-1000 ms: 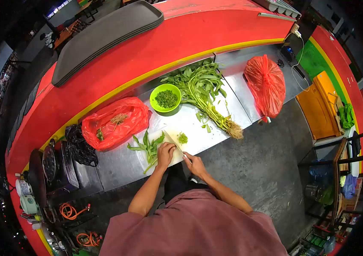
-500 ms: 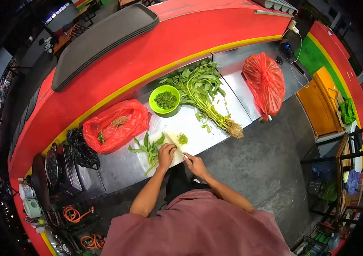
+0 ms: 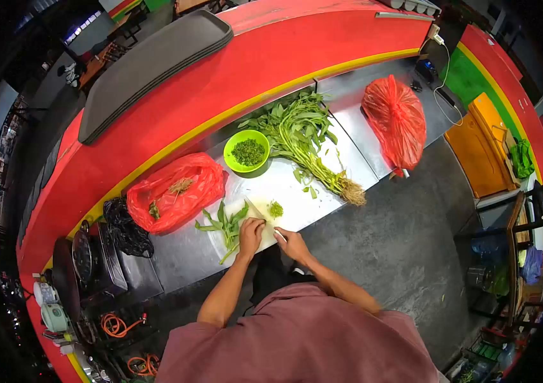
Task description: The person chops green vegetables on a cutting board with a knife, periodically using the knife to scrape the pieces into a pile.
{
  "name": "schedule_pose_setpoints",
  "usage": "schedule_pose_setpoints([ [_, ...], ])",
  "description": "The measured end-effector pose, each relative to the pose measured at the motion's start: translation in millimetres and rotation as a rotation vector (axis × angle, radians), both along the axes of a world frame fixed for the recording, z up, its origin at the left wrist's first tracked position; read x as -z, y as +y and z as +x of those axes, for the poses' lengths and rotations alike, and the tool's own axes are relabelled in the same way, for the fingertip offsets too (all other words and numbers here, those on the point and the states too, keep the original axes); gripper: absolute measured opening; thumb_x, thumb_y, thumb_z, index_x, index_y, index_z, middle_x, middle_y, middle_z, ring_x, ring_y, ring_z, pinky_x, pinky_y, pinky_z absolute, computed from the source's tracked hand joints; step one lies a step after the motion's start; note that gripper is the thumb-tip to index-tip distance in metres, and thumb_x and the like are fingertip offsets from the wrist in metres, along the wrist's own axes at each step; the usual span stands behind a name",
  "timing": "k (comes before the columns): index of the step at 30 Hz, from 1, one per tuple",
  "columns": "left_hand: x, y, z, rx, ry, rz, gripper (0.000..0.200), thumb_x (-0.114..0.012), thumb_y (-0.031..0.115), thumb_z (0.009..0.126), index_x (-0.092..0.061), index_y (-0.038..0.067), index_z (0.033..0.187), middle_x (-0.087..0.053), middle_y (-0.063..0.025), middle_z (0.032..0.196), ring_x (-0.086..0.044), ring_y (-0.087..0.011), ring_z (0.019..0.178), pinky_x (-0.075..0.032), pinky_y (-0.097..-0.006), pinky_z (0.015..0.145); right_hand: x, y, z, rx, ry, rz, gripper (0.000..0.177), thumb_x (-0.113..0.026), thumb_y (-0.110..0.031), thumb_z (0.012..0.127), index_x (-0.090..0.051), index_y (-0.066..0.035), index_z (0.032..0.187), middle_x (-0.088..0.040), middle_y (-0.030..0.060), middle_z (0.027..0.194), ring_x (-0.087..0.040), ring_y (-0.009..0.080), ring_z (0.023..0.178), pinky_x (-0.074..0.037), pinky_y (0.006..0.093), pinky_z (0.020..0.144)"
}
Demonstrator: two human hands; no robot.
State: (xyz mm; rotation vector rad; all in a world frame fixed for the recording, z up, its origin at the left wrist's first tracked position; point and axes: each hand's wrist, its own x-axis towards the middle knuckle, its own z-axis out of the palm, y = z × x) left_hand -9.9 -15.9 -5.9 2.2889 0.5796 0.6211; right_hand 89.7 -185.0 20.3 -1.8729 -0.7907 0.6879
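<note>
My right hand (image 3: 293,246) grips a knife (image 3: 262,215), its blade slanting up and left over a pale cutting board (image 3: 266,240). Beside the blade, my left hand (image 3: 250,237) is closed, fingers bent, on leafy green stems (image 3: 225,225) whose leaves fan out to its left; the held ends are hidden. A small heap of chopped greens (image 3: 276,209) lies right of the blade. Farther back, a lime-green bowl (image 3: 229,159) contains more chopped greens. Next to it, a large bunch of rooted leafy greens (image 3: 303,137) lies on the counter, roots toward the front edge.
An open red plastic bag (image 3: 204,182) with plant scraps sits at left, near a black bag (image 3: 125,226) and pans. A tied red bag (image 3: 394,124) stands at right. Dark trays (image 3: 156,70) rest on the red wall behind the metal counter (image 3: 182,255).
The view has shifted slightly. My hands stay at the cutting board, the left still on the stems and the right on the knife, with only slight movement.
</note>
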Motion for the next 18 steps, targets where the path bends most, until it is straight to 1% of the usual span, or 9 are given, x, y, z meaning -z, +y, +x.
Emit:
schedule_pose_setpoints([
  [4,3,0,1,-0.003,-0.019,0.016,0.013,-0.071,0.003,0.089,-0.076,0.0,0.1,-0.071,-0.0148,0.097,-0.065,-0.0359,0.095,-0.051,-0.0442,0.086,-2,-10,0,-0.008,0.059,-0.01,0.039,-0.06,-0.031,0.104,-0.067,-0.006,0.133,-0.069,0.0338,0.095,-0.068,0.0505,0.096,-0.054,0.0504,0.082],
  [6,4,-1,0,-0.004,-0.042,0.014,0.011,-0.072,0.004,0.088,-0.076,0.001,0.098,-0.07,-0.014,0.096,-0.064,-0.0357,0.092,-0.051,-0.0447,0.084,-1,-8,0,-0.031,0.015,-0.084,0.037,-0.06,-0.03,0.104,-0.067,-0.009,0.133,-0.069,0.0332,0.095,-0.068,0.0501,0.096,-0.054,0.0511,0.081],
  [7,3,-1,0,0.002,-0.042,0.013,0.011,-0.072,0.004,0.088,-0.076,0.001,0.098,-0.07,-0.014,0.096,-0.064,-0.0357,0.092,-0.051,-0.0447,0.084,0,-5,1,-0.025,0.015,-0.085,0.037,-0.06,-0.03,0.104,-0.067,-0.009,0.133,-0.069,0.0332,0.095,-0.068,0.0501,0.096,-0.054,0.0511,0.081],
  [9,3,-1,1,-0.008,-0.012,0.016,0.011,-0.072,0.004,0.088,-0.075,0.0,0.098,-0.07,-0.0142,0.095,-0.064,-0.0356,0.092,-0.051,-0.0446,0.083,2,3,1,-0.028,-0.011,-0.029,0.037,-0.062,-0.028,0.103,-0.067,-0.007,0.133,-0.07,0.0317,0.101,-0.069,0.048,0.098,-0.054,0.0471,0.085],
  [11,5,0,1,-0.001,-0.039,0.026,0.011,-0.073,0.004,0.088,-0.075,0.0,0.098,-0.07,-0.0144,0.094,-0.064,-0.0357,0.091,-0.051,-0.0448,0.082,3,7,1,-0.016,-0.042,-0.004,0.036,-0.062,-0.028,0.103,-0.068,-0.006,0.132,-0.07,0.0319,0.1,-0.069,0.0478,0.097,-0.054,0.0474,0.084],
  [14,10,3,0,0.01,-0.035,-0.017,0.012,-0.071,0.004,0.088,-0.075,-0.001,0.098,-0.071,-0.0148,0.095,-0.065,-0.036,0.09,-0.052,-0.0441,0.083,1,10,4,-0.037,0.075,-0.175,0.038,-0.062,-0.031,0.103,-0.07,-0.006,0.13,-0.071,0.0306,0.103,-0.071,0.0465,0.099,-0.054,0.047,0.087],
  [15,9,2,0,0.017,-0.029,-0.015,0.012,-0.071,0.004,0.088,-0.075,-0.001,0.098,-0.071,-0.0148,0.095,-0.065,-0.036,0.09,-0.052,-0.0441,0.083,0,7,3,-0.031,0.082,-0.173,0.038,-0.062,-0.031,0.103,-0.07,-0.006,0.13,-0.071,0.0306,0.103,-0.071,0.0465,0.099,-0.054,0.047,0.087],
  [17,6,1,1,-0.006,-0.036,-0.035,0.012,-0.071,0.004,0.088,-0.075,-0.001,0.099,-0.071,-0.0155,0.095,-0.066,-0.0361,0.091,-0.052,-0.0436,0.083,-3,-1,-2,0.024,0.078,-0.036,0.04,-0.06,-0.036,0.104,-0.069,-0.008,0.131,-0.069,0.0334,0.094,-0.068,0.0517,0.095,-0.055,0.0494,0.082],
  [18,8,1,0,-0.002,-0.03,-0.036,0.012,-0.071,0.004,0.088,-0.075,-0.001,0.099,-0.071,-0.0155,0.095,-0.066,-0.0361,0.091,-0.052,-0.0436,0.083,-2,0,-3,0.024,0.017,-0.009,0.04,-0.06,-0.035,0.104,-0.068,-0.009,0.133,-0.069,0.0339,0.097,-0.067,0.0514,0.096,-0.054,0.0482,0.084],
])
